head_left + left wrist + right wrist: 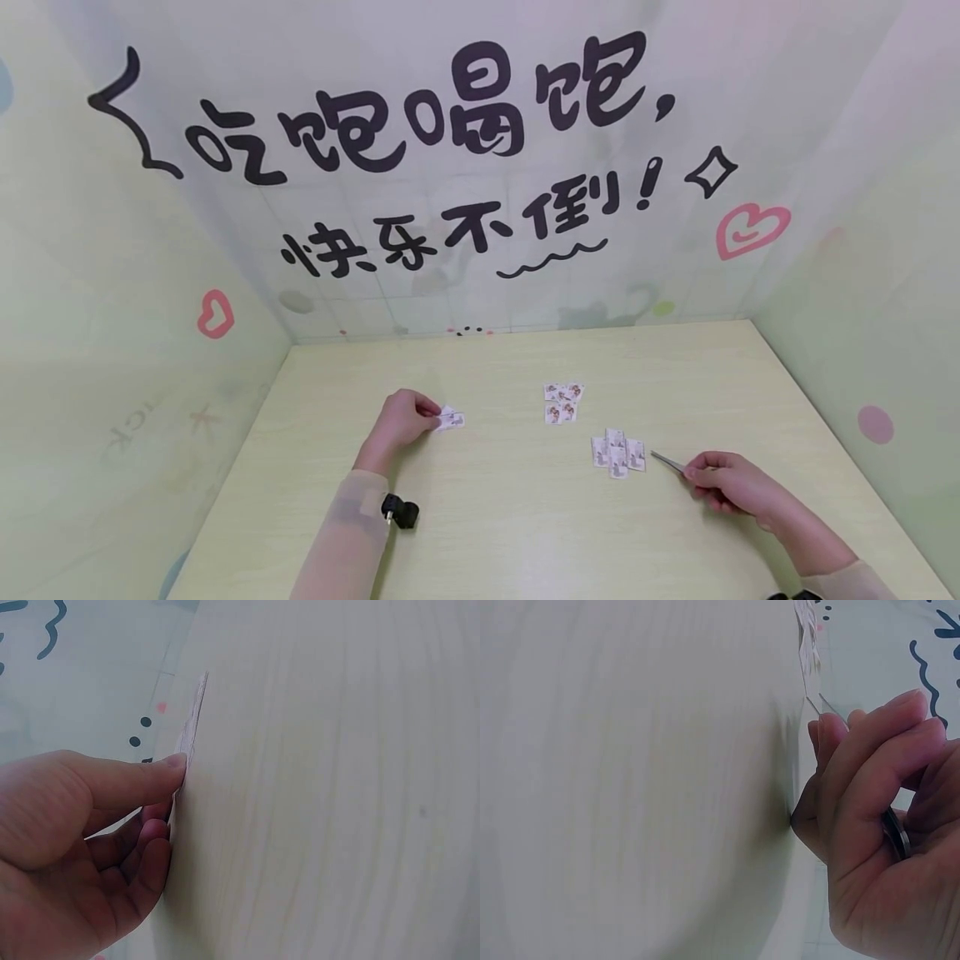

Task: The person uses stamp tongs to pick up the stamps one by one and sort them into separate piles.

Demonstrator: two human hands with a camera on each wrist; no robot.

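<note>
With thumb and fingertips, my left hand (403, 415) pinches the edge of some small printed paper cards (453, 419) at the left of the table. In the left wrist view these paper cards (193, 724) show nearly edge-on beyond the thumb. My right hand (731, 482) holds metal tweezers (667, 460), pointed left. Their two thin tips stand slightly apart in the right wrist view, and a dark end of the tweezers (896, 834) shows inside the curled fingers. Just left of the tips lies a cluster of small cards with grey pictures (617, 458).
Behind that cluster lies another group of small cards with reddish-brown pictures (553, 412). The pale wooden table (517, 508) meets a printed back wall (465, 292) and side walls at left and right.
</note>
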